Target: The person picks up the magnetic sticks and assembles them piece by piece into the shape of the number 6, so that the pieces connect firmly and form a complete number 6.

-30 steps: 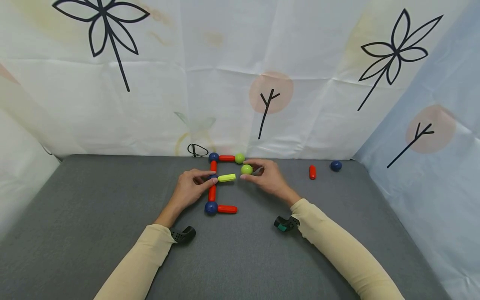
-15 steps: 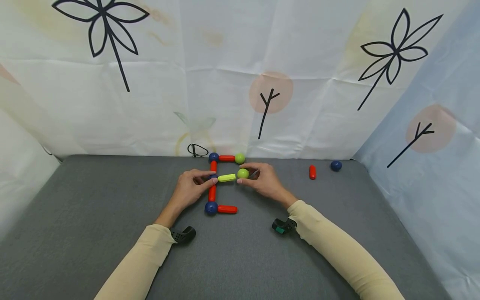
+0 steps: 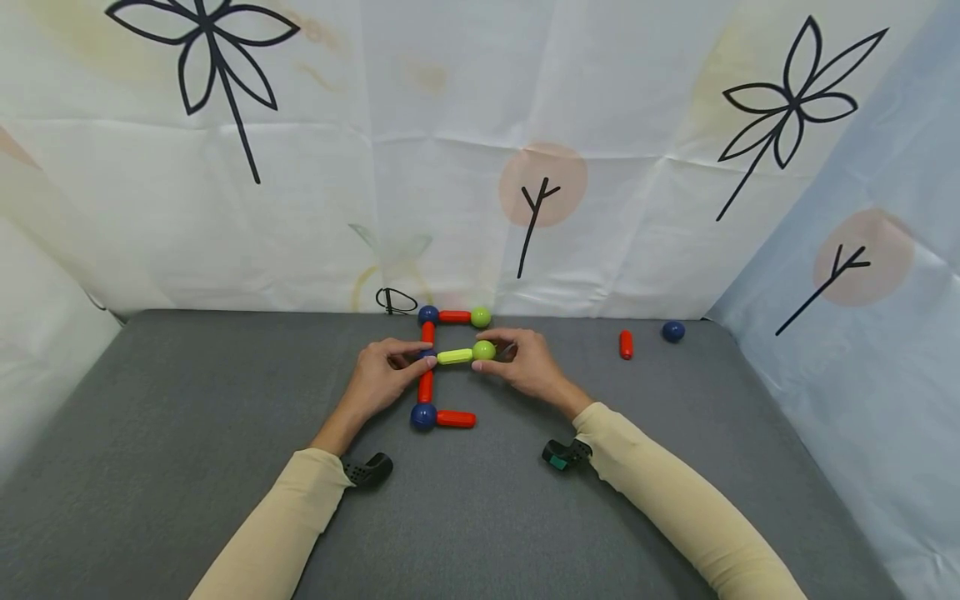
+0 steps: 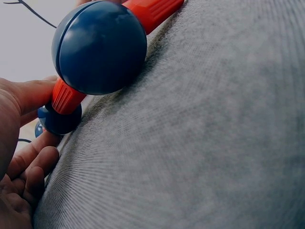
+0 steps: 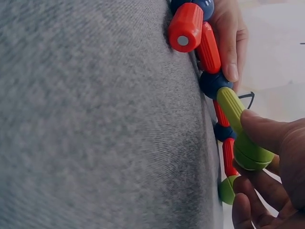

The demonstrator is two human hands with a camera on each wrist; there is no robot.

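On the grey table lies a shape of magnetic rods and balls, with blue balls down its left side joined by red rods. My left hand point(image 3: 384, 375) pinches the middle blue ball point(image 5: 215, 85) between thumb and fingers. A yellow-green rod point(image 3: 454, 357) reaches right from that ball. At its free end my right hand point(image 3: 525, 360) pinches a green ball point(image 5: 252, 151), which meets the rod's tip. The top arm is a red rod point(image 3: 454, 317) ending in another green ball point(image 3: 481, 317). From the near blue ball point(image 4: 100, 47) a bottom red rod point(image 3: 456, 419) points right, its end bare.
A loose red rod point(image 3: 626, 344) and a loose blue ball point(image 3: 673, 332) lie at the back right of the table point(image 3: 480, 517). Behind the table's back edge hangs a white printed cloth point(image 3: 450, 208). Another cloth point(image 3: 885, 400) borders the right side.
My right hand has brought its green ball left and slightly nearer, onto the tip of the yellow-green rod. The left hand has stayed on the middle blue ball.
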